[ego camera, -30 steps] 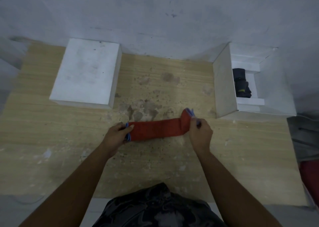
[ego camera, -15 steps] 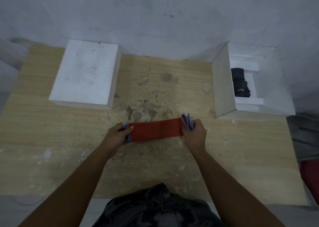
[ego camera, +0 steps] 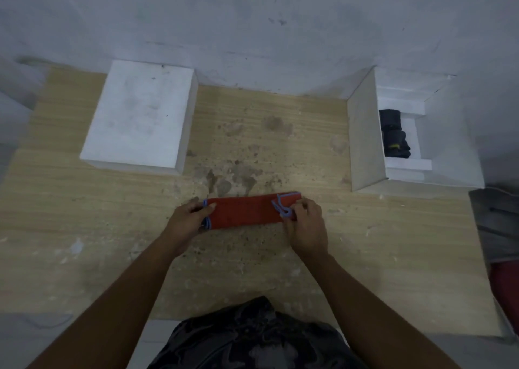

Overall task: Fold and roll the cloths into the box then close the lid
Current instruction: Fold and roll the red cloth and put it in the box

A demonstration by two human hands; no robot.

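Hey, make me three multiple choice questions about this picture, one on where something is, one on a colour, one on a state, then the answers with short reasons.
1. Where is the black cloth? A. on the floor B. in the box C. on a shelf
2. What colour is the folded cloth held by the left hand and right hand? A. red, blue edging B. green C. white
3. How is the box? A. open, lid set apart B. shut C. tipped over
Answers: 1 B, it lies between the box's walls. 2 A, red shows between the hands, blue at both ends. 3 A, its inside shows.
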